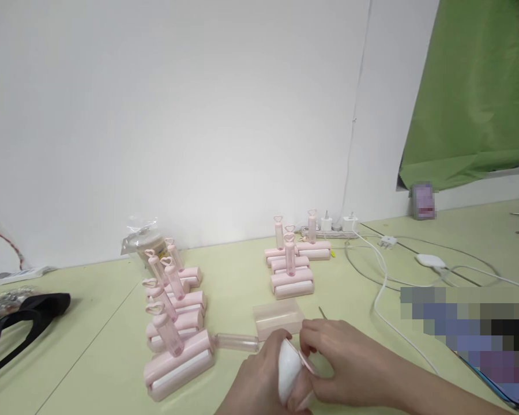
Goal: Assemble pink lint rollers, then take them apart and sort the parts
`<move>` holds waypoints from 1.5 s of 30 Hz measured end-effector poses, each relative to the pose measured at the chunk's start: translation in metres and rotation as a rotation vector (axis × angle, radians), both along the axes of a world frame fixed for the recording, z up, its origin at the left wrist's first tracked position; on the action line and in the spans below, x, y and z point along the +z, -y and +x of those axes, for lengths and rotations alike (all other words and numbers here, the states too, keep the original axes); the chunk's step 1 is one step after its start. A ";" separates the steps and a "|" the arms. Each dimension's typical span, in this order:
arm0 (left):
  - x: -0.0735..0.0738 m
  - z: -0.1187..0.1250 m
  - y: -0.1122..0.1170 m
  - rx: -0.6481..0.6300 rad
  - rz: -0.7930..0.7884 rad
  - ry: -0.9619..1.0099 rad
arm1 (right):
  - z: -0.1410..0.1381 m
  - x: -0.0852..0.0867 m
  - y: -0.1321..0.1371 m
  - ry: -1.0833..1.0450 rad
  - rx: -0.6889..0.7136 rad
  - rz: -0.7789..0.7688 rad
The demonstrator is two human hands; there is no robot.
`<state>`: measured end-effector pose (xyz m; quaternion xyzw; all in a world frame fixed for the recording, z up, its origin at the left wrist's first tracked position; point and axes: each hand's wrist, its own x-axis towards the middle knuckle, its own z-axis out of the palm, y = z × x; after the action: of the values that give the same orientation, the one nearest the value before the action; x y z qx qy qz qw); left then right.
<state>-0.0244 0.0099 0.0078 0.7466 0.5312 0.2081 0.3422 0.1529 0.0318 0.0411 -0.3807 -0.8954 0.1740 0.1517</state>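
Note:
Low in the view, my left hand grips a white roll that looks like a lint roller's paper roll. My right hand pinches a thin pink edge beside the roll; the rest of that pink part is hidden by my fingers. Just beyond my hands lies a translucent pale pink cover, hollow side up. A clear tubular handle rests on the table left of it. Several assembled pink lint rollers, with upright clear handles and heart-shaped loops, stand in a row at the left.
More pink lint rollers stand near the wall. A power strip with white plugs and a looping white cable lies at the right. A plastic-wrapped tub is at the back left, a black strap at the left edge.

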 end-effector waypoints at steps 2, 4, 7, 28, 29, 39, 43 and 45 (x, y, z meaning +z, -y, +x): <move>-0.002 -0.001 0.002 -0.058 0.066 -0.098 | -0.002 -0.003 0.006 0.120 0.052 0.038; -0.002 -0.002 0.005 -0.133 0.130 -0.138 | -0.001 -0.006 0.012 0.178 0.068 0.028; 0.002 -0.003 0.009 -0.196 0.168 -0.141 | 0.003 -0.010 0.016 0.136 0.077 -0.047; 0.005 0.014 -0.003 0.252 0.202 0.474 | -0.014 -0.033 0.003 -0.843 0.092 -0.719; 0.006 0.017 -0.004 0.264 0.224 0.523 | -0.021 -0.037 0.002 -0.918 0.089 -0.727; 0.022 -0.005 -0.013 0.161 0.281 0.586 | -0.020 -0.015 -0.016 -0.915 -0.102 -0.449; 0.024 -0.035 -0.022 0.157 0.134 0.451 | -0.015 0.008 -0.042 -0.732 -0.168 -0.159; 0.016 -0.036 -0.028 0.237 0.046 0.405 | -0.017 0.010 -0.056 -0.634 -0.103 -0.099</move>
<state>-0.0599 0.0383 0.0235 0.6298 0.5308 0.4042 0.3979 0.1359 0.0882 0.0508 -0.3591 -0.7737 0.3194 0.4127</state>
